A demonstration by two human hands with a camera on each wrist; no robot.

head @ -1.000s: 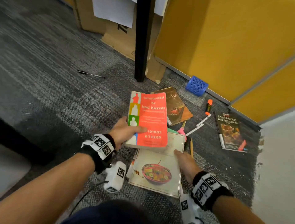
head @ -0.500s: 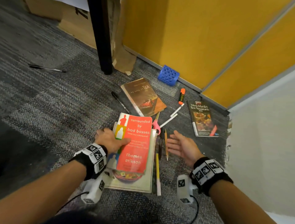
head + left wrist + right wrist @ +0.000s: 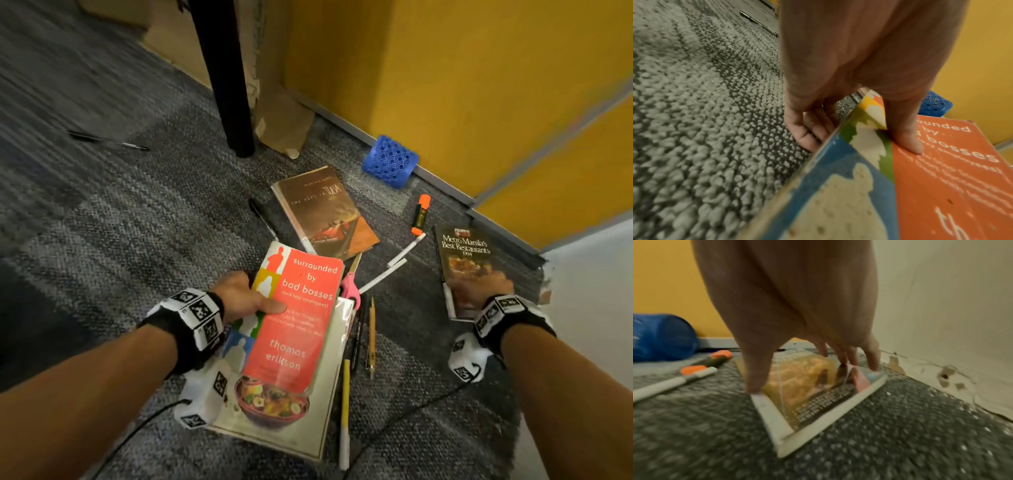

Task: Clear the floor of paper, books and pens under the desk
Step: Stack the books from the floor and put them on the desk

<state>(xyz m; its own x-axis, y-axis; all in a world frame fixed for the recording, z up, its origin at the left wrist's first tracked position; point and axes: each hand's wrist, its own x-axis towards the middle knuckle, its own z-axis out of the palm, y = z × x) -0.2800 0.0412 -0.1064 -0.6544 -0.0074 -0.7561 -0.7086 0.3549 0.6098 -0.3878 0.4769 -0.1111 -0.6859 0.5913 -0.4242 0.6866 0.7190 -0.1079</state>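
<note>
My left hand (image 3: 253, 301) grips the red book (image 3: 298, 318) at its spine, thumb on the cover and fingers (image 3: 807, 134) under it. That book lies on a cookbook (image 3: 274, 418) with a bowl on its cover. My right hand (image 3: 479, 287) is spread over the near end of the dark restaurant book (image 3: 466, 250) on the carpet; in the right wrist view the thumb (image 3: 754, 382) touches its left edge and the fingers its cover (image 3: 818, 395). A brown book (image 3: 325, 212) lies further off. Loose pens, a pencil (image 3: 371, 329) and an orange highlighter (image 3: 420, 215) lie between the books.
Pink scissors (image 3: 351, 289) poke out beside the red book. A blue mesh holder (image 3: 390, 161) lies tipped against the yellow partition. The black desk leg (image 3: 226, 78) and cardboard (image 3: 284, 126) stand behind. Another black pen (image 3: 106, 140) lies far left. A white wall closes the right side.
My right hand has left the cookbook, swung right and come down on the restaurant book. My left hand lowered the red book onto the cookbook and still holds it.
</note>
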